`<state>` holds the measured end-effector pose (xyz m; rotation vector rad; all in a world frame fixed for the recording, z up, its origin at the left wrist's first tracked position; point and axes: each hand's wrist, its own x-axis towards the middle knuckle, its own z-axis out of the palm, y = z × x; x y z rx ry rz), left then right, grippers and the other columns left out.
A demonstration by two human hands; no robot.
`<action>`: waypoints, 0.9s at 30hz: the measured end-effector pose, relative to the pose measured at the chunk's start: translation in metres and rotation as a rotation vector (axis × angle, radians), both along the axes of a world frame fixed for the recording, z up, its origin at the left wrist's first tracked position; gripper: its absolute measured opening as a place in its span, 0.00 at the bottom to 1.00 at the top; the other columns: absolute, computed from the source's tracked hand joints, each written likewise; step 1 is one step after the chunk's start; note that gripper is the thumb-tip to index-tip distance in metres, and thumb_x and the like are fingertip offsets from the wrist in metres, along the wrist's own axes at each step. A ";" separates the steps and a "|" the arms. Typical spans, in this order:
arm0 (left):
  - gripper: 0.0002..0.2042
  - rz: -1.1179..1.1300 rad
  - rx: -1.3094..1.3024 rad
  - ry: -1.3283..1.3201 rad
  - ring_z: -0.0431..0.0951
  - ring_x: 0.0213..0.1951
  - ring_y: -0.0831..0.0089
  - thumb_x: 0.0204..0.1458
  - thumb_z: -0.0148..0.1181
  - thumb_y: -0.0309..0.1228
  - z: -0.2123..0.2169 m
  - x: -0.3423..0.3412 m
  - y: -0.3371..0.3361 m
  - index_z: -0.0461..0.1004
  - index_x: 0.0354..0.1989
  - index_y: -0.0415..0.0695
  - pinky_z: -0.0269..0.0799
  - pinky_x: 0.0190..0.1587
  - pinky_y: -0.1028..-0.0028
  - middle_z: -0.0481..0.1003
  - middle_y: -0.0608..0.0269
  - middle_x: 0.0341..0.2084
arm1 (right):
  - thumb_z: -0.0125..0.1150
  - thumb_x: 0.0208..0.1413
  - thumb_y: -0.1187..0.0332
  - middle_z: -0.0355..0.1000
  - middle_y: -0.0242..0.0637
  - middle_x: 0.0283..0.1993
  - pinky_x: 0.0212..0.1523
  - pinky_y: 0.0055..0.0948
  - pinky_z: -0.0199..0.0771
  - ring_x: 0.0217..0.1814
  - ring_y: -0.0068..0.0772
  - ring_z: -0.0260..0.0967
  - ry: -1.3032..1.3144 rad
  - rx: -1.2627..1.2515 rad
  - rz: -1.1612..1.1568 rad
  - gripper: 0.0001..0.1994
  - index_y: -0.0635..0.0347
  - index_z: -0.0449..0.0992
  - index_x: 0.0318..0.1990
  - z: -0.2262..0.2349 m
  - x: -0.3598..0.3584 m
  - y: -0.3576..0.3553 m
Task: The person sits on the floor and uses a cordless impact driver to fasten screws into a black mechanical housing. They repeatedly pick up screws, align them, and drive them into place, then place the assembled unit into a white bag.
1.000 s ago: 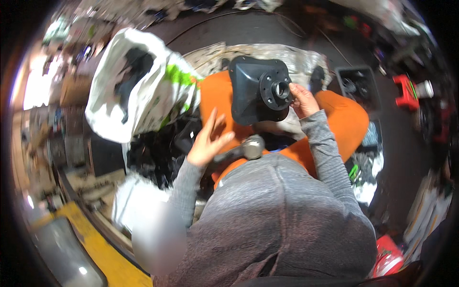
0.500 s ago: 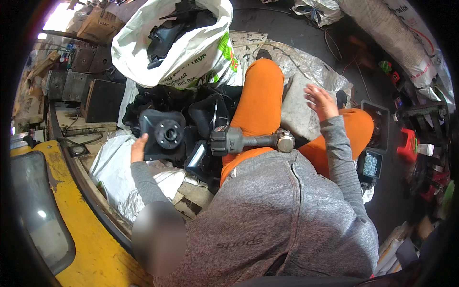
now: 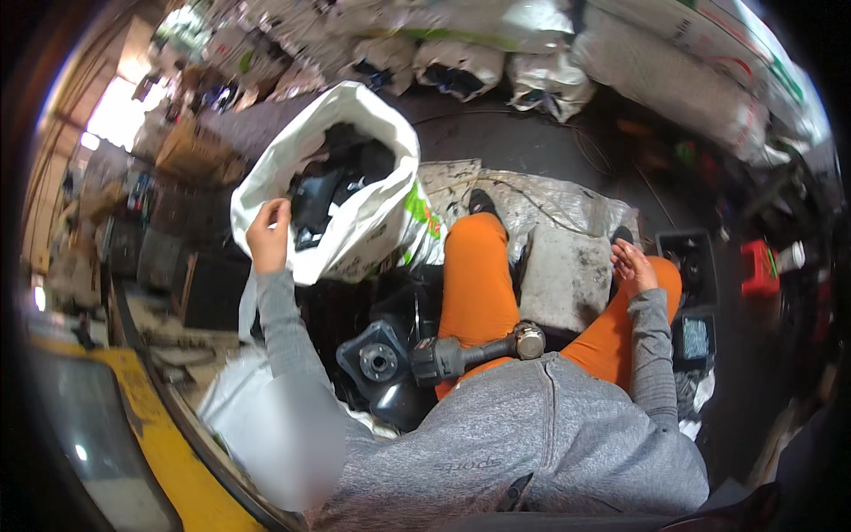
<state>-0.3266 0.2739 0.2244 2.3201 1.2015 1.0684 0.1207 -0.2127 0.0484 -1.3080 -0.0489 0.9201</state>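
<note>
My left hand (image 3: 268, 238) is at the left rim of a tall white sack (image 3: 359, 253), its fingers bent together. Whether they pinch anything is not clear. Dark plastic parts (image 3: 332, 191) lie in the sack. My right hand (image 3: 632, 264) hovers near my right knee, empty, its fingers loosely stretched. Across my lap lies a grey cordless power tool (image 3: 479, 353) with a round metal head. Left of it sits a black part with a squarish plate and round hub (image 3: 379, 362). Glossy black parts (image 3: 397, 403) are heaped around it.
A worn grey block (image 3: 563, 275) stands between my legs. Dark bins (image 3: 687, 262) and a red stool-like object (image 3: 760, 269) are at the right. Stuffed white sacks (image 3: 456, 69) line the back. A yellow machine panel (image 3: 168, 443) borders the left.
My left hand has left the hubbed black part and moved up to the sack. That part now sits farther right, beside the power tool. The view has tilted upward.
</note>
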 end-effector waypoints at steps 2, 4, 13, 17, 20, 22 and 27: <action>0.18 -0.092 0.278 0.317 0.77 0.46 0.55 0.52 0.60 0.40 -0.022 0.048 0.057 0.76 0.46 0.39 0.69 0.49 0.66 0.78 0.49 0.41 | 0.56 0.58 0.54 0.66 0.35 0.59 0.56 0.36 0.62 0.56 0.32 0.63 0.038 0.007 -0.097 0.25 0.56 0.65 0.59 0.009 -0.009 -0.008; 0.30 -0.166 -0.202 0.410 0.72 0.53 0.51 0.49 0.59 0.51 -0.051 0.078 0.114 0.71 0.54 0.40 0.65 0.55 0.62 0.72 0.46 0.52 | 0.55 0.60 0.56 0.69 0.32 0.52 0.48 0.28 0.68 0.48 0.25 0.66 0.009 0.178 -0.124 0.22 0.55 0.68 0.58 0.020 -0.023 -0.031; 0.35 0.274 0.130 0.771 0.70 0.55 0.48 0.47 0.62 0.50 -0.113 0.114 0.162 0.65 0.59 0.37 0.65 0.57 0.60 0.68 0.41 0.54 | 0.55 0.60 0.63 0.73 0.33 0.41 0.30 0.21 0.76 0.36 0.23 0.73 0.151 0.353 -0.636 0.14 0.61 0.71 0.48 0.031 -0.037 -0.149; 0.35 0.219 0.145 0.750 0.70 0.55 0.49 0.46 0.62 0.49 -0.114 0.140 0.129 0.64 0.59 0.37 0.64 0.57 0.60 0.68 0.41 0.54 | 0.54 0.59 0.65 0.74 0.32 0.38 0.25 0.20 0.73 0.30 0.20 0.71 0.203 0.132 -0.867 0.10 0.58 0.72 0.46 -0.017 -0.023 -0.186; 0.35 0.193 0.150 0.747 0.70 0.55 0.49 0.46 0.62 0.48 -0.111 0.151 0.115 0.63 0.60 0.37 0.64 0.57 0.60 0.68 0.41 0.54 | 0.55 0.58 0.66 0.75 0.28 0.36 0.28 0.21 0.71 0.31 0.18 0.70 0.082 -0.230 -0.889 0.10 0.54 0.75 0.45 -0.049 -0.016 -0.217; 0.35 0.186 0.151 0.749 0.70 0.55 0.50 0.46 0.63 0.47 -0.108 0.152 0.111 0.63 0.60 0.37 0.64 0.58 0.60 0.68 0.42 0.54 | 0.58 0.55 0.65 0.77 0.23 0.38 0.34 0.23 0.70 0.34 0.15 0.69 0.029 -0.406 -0.921 0.10 0.49 0.77 0.44 -0.064 -0.013 -0.236; 0.36 0.223 0.131 0.776 0.69 0.55 0.50 0.46 0.63 0.46 -0.102 0.142 0.119 0.62 0.61 0.38 0.64 0.58 0.61 0.68 0.42 0.54 | 0.59 0.55 0.68 0.77 0.27 0.33 0.34 0.24 0.71 0.31 0.19 0.70 -0.183 -0.454 -0.941 0.07 0.54 0.79 0.40 -0.086 0.030 -0.229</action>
